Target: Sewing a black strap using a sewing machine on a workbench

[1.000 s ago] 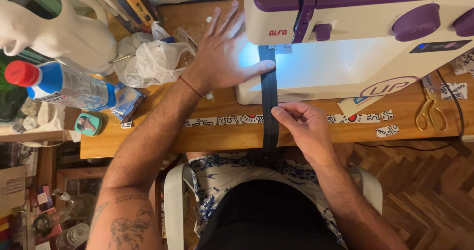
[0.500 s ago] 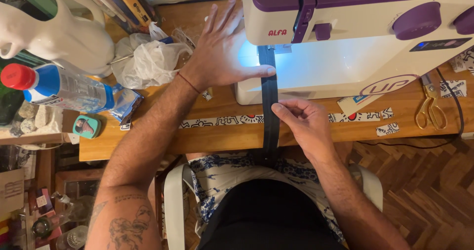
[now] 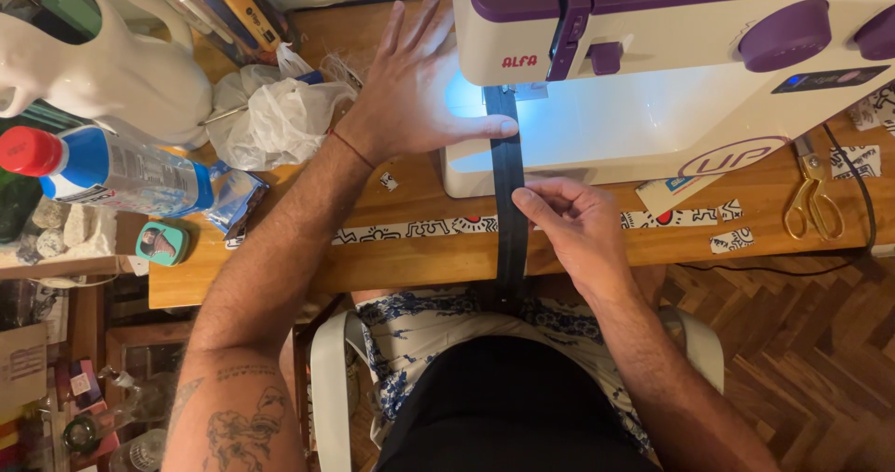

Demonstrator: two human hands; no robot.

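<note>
Nearest the camera, a dark strap (image 3: 510, 239) runs up from the person's lap, over the front edge of the wooden table (image 3: 419, 257) and on under the head of the white and purple sewing machine (image 3: 653, 71). The right hand (image 3: 573, 225) sits at the table edge with its thumb and fingers pinched narrowly on the strap's right side, holding it in line. Further up, the left hand (image 3: 410, 94) lies flat and spread wide on the table beside the machine's bed, gripping nothing; only its thumb presses sideways against the strap just below the lit needle area. Left of that arm lie a small teal tin (image 3: 161, 243) and a plastic bottle (image 3: 103, 169) with 1 red cap, on its side. Beyond them sit a crumpled clear plastic bag (image 3: 270, 113) and a white ceramic jug (image 3: 112, 71). At the right end of the table, a pair of gold scissors (image 3: 813, 192) lies near a black cable.
</note>
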